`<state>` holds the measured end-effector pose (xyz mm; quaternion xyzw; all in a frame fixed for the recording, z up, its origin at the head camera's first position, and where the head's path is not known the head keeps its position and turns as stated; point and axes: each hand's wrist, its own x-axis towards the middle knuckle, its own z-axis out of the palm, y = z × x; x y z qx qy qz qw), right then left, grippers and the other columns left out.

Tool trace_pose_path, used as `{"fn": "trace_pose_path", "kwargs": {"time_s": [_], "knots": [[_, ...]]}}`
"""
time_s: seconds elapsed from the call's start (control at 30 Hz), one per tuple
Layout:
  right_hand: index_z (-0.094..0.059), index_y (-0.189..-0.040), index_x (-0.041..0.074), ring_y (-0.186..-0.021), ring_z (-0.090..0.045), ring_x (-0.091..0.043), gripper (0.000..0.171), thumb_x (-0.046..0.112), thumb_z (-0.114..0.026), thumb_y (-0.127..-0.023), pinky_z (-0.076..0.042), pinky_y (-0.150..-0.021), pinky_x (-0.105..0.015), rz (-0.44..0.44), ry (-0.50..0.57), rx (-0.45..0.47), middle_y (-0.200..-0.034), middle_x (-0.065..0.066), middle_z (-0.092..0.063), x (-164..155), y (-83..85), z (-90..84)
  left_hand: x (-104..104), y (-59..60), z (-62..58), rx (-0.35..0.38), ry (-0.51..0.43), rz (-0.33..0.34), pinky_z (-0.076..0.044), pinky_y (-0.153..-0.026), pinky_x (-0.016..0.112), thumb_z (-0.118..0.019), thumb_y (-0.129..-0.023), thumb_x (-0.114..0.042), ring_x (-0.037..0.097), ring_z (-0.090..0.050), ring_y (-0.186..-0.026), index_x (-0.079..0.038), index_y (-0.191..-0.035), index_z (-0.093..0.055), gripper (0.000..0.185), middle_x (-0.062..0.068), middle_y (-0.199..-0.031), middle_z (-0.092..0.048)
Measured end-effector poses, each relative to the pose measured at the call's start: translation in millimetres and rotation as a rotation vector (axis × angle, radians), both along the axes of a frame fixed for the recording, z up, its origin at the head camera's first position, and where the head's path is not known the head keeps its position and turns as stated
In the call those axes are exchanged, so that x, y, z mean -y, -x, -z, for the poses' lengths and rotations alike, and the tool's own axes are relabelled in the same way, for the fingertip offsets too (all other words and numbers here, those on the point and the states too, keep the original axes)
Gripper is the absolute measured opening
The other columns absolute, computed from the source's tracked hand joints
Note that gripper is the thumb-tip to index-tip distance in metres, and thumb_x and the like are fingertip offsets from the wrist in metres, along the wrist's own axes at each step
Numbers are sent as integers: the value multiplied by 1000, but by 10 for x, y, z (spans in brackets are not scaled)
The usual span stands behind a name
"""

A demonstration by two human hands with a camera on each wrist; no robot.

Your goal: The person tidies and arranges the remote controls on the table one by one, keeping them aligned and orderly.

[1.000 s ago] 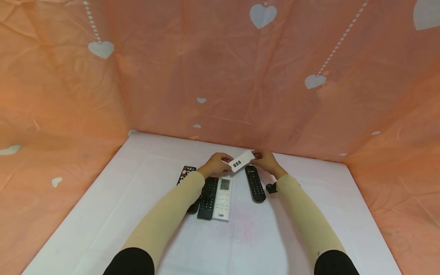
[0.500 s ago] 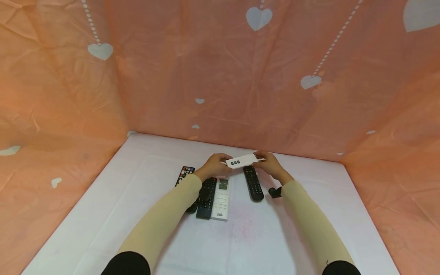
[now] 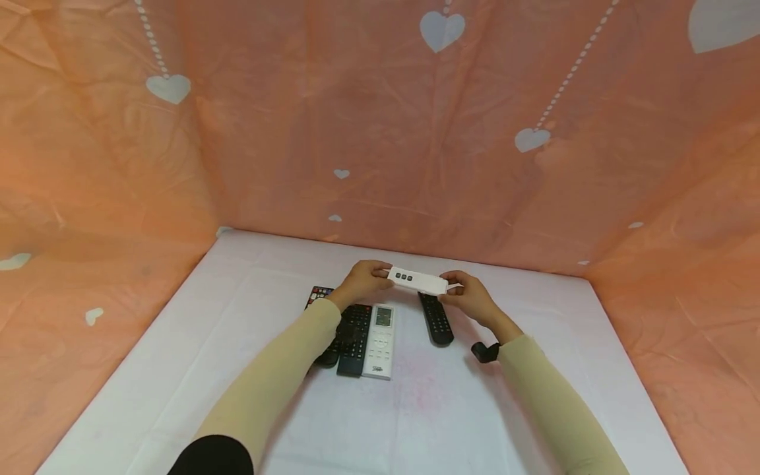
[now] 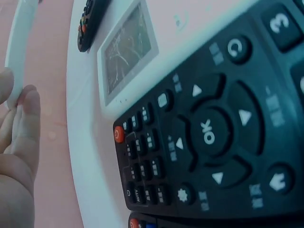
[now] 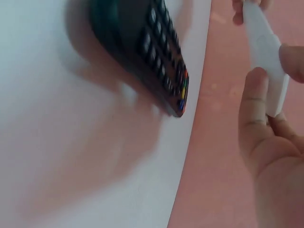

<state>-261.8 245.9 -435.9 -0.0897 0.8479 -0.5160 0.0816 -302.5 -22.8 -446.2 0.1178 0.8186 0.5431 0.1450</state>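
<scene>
Between both hands is a slim white remote control [image 3: 418,282] with three dark buttons near its left end, raised above the table. My left hand [image 3: 362,280] pinches that left end between thumb and fingers. At the other end my right hand [image 3: 472,298] pinches the white remote, where a thin white piece sticks out at the tip. The right wrist view shows a seam across the white body [image 5: 266,57] beside the right thumb. Just below the held remote, a black remote [image 3: 438,323] lies on the table, its top end partly covered in the head view.
A white remote with a screen [image 3: 380,346] lies beside a black remote with an OK button [image 4: 209,133]. Another black remote [image 3: 323,359] is partly hidden under the left forearm. Orange cloth walls with hearts [image 3: 442,31] enclose the white tabletop [image 3: 451,415].
The held white remote has turned from slanting up rightward to sloping slightly down rightward. My right hand has moved down and to the right; the left keeps its hold. Resting remotes stay put.
</scene>
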Motion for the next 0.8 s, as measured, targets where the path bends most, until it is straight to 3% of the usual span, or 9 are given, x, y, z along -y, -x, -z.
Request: {"fn": "trace_pose_path", "kwargs": {"time_s": [0.23, 0.4, 0.67, 0.8], "knots": [[-51, -135, 3, -81, -63, -6, 56, 5, -71, -82, -53, -69, -21, -33, 31, 5, -125, -21, -52, 75, -239, 8, -19, 25, -7, 19, -58, -4, -55, -89, 38, -67, -90, -12, 27, -65, -106, -6, -126, -62, 37, 15, -120, -63], [-53, -132, 3, -78, -64, -7, 58, 4, -74, -79, -51, -65, -22, -10, 24, 1, -123, -22, -54, 151, -413, 41, -66, 20, 43, -24, -34, -15, -57, -82, 36, -70, -88, -11, 23, -68, -93, -5, -114, -70, 27, 13, -105, -69], [-63, -117, 6, -73, -58, -11, 53, 9, -84, -68, -49, -60, -22, 116, -150, -104, -94, -12, -65, 325, -644, 133, -138, -12, 106, -38, 26, 25, -57, -71, 29, -70, -88, -10, 21, -67, -87, -5, -109, -72, 21, 11, -98, -70], [-63, -114, 5, -71, -58, -11, 51, 4, -84, -67, -48, -62, -20, 146, -150, -126, -88, -8, -66, 429, -756, 191, -166, -15, 131, -67, 93, 67, -54, -74, 27, -68, -89, -10, 19, -64, -90, -8, -111, -72, 22, 9, -100, -70]]}}
